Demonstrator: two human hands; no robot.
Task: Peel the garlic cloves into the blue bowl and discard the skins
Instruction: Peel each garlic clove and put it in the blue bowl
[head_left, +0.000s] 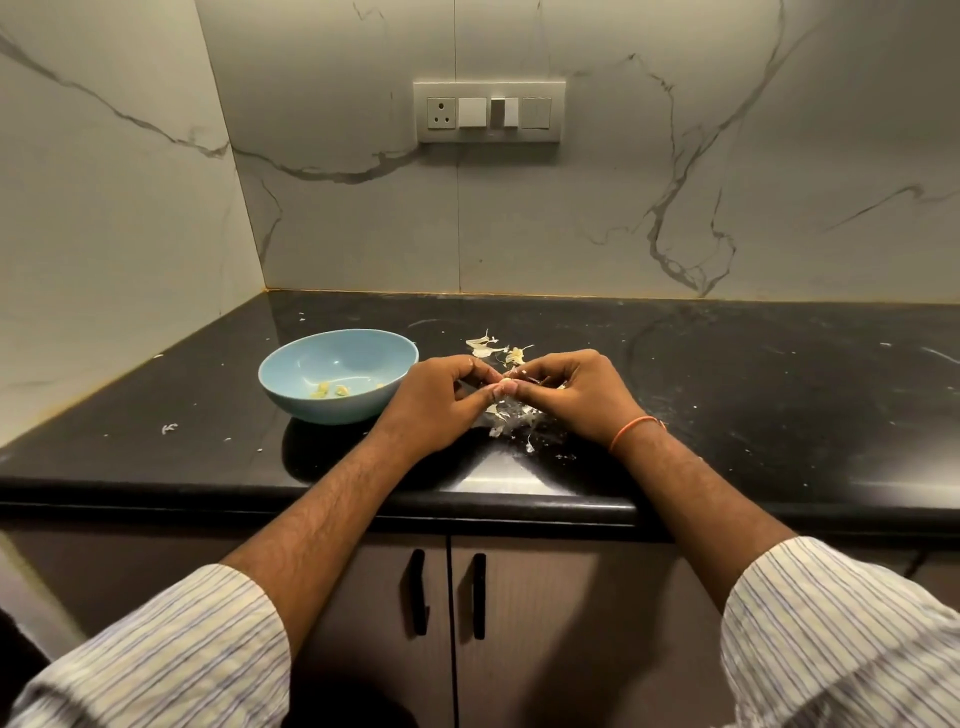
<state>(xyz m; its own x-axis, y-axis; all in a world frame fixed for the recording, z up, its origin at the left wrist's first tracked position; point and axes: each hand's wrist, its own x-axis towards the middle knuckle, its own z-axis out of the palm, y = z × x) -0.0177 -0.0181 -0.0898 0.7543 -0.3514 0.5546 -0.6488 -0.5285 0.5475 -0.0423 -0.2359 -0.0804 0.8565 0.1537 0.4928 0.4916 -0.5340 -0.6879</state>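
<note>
While both my hands pinch one garlic clove (505, 383), left hand (441, 402), right hand (576, 395): skins (511, 418) beneath; blue bowl (337, 374) left, peeled cloves (328, 389) inside.

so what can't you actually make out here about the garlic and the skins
- Garlic clove, head view: pinched between left hand and right hand; the fingers hide how far it is peeled.
- Peeled pieces in the blue bowl: too small to count.
- Skins on the counter: partly hidden under the hands.
</note>
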